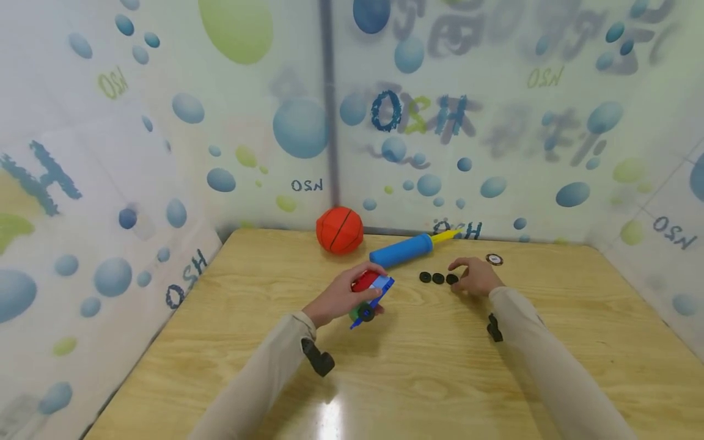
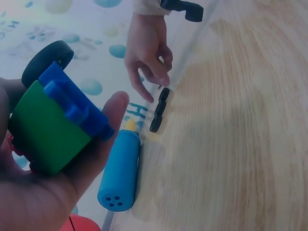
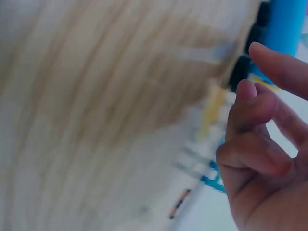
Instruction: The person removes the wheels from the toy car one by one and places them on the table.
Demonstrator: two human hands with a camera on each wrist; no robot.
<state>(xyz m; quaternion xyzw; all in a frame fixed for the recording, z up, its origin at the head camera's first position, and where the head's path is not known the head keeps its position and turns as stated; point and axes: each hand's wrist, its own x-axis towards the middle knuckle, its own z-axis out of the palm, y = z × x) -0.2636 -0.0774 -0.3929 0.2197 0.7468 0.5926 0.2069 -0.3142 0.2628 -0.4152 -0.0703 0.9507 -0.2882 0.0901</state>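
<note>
In my left hand (image 1: 352, 293) I hold a toy vehicle (image 1: 382, 283) with red, green and blue parts, gripped between thumb and fingers. One black wheel (image 2: 47, 62) sits on its blue part, turned towards the wrist in the left wrist view. My right hand (image 1: 477, 278) reaches over the table, fingers bent and thumb apart from the index finger. Its fingertips are right at the rightmost black wheel (image 1: 451, 279) of a row; the two other loose wheels (image 1: 431, 278) lie just left of it. Nothing shows between the right fingertips.
Behind the wheels lies a blue hand pump (image 1: 403, 250) with a yellow nozzle. A red ball (image 1: 340, 230) stands by the back wall, left of the pump. A round chip (image 1: 494, 260) lies beyond the right hand. Printed sheets (image 1: 264, 140) enclose the wooden table (image 1: 429, 373).
</note>
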